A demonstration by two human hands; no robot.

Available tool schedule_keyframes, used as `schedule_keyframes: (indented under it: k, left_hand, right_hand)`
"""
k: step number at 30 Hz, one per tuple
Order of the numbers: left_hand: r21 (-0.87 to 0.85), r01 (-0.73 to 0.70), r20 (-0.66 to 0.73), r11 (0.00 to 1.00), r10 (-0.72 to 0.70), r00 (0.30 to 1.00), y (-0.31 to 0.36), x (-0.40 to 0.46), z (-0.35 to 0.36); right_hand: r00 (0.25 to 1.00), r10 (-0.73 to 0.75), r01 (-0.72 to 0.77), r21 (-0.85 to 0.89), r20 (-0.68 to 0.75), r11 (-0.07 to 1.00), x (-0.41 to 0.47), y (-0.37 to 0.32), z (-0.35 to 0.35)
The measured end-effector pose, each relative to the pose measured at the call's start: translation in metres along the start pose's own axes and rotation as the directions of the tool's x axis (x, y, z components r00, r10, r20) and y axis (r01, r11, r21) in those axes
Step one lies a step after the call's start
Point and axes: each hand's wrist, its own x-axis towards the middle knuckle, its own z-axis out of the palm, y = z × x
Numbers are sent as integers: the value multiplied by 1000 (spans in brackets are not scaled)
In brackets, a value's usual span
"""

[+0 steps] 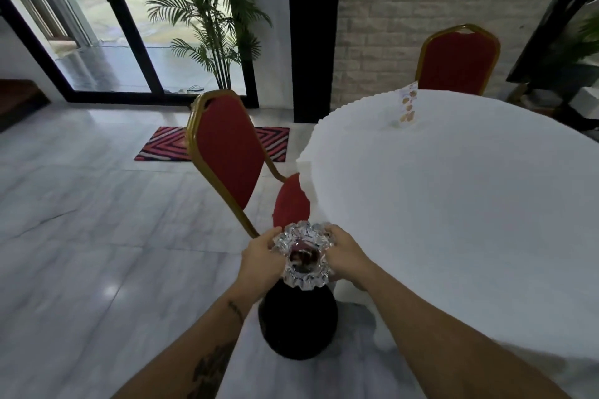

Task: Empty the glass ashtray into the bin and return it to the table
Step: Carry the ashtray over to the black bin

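- Evidently the carry-to-bin step: the glass ashtray [303,255] is held in the air between the left hand [259,261] and right hand [346,254], each clamped on its fluted rim, directly above the dark bin [298,322] on the floor
- Dark contents appear to remain in the bowl; tipping seems the next move, calling for a steady two-handed tilt over the bin's mouth
- Right: round table [453,204] under white cloth, bearing a small menu card [408,106]
- Far: two red chairs, a palm, glass doors, marble floor
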Motion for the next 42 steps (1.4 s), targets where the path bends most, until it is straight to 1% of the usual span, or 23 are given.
schedule_keyframes:
  k: [3, 7, 10, 13, 16, 19, 22, 26, 30, 33, 36, 39, 42]
  left_hand:
    - [-22, 40, 3, 999, -40, 999, -18, 6, -10]
    - [-51, 81, -5, 995, -82, 997, -36, 9, -13]
    - [-64, 110, -40, 992, -112, 993, -48, 13, -9]
    - [-51, 119, -75, 992, -123, 990, -60, 24, -1]
    - [-62, 119, -103, 991, -125, 987, -68, 34, 6]
    - [-44, 151, -112, 988, -155, 981, -92, 52, 18]
    - [5, 171, -102, 985, -170, 980, -132, 75, 31]
    - [53, 120, -100, 991, -114, 988, -199, 114, 58]
    - [47, 12, -151, 999, -5, 989, -272, 155, 95]
    - [48, -36, -186, 998, 44, 982, -319, 182, 118]
    - [67, -81, -201, 994, 93, 975, -355, 202, 136]
    - [66, -110, -202, 992, 121, 972, -382, 217, 148]
    - [122, -143, -181, 982, 164, 970, -395, 222, 158]
  right_hand:
    - [1000, -5, 5, 12, -23, 1000, -5, -1, 20]
    - [1000, 11, -11, 0, 8, 1000, 8, 9, 33]
    - [999, 45, -45, -45, 7, 998, 23, 20, 38]
    - [1000, 12, -11, -76, 21, 997, 60, 51, 44]
    - [1000, 18, -18, -134, 0, 991, 54, 43, 45]
    - [999, 44, -41, -148, 15, 988, 70, 55, 52]
    - [999, 47, -43, -177, 19, 983, 100, 88, 66]
    - [999, 27, -22, -174, 26, 985, 148, 149, 88]
    - [998, -54, 57, -156, 22, 986, 200, 220, 113]
    - [993, -120, 119, -177, 4, 977, 244, 271, 134]
    - [987, -159, 158, -203, 12, 966, 274, 309, 146]
    - [982, -187, 184, -225, 9, 957, 287, 333, 156]
    - [962, -272, 262, -265, -4, 928, 290, 351, 161]
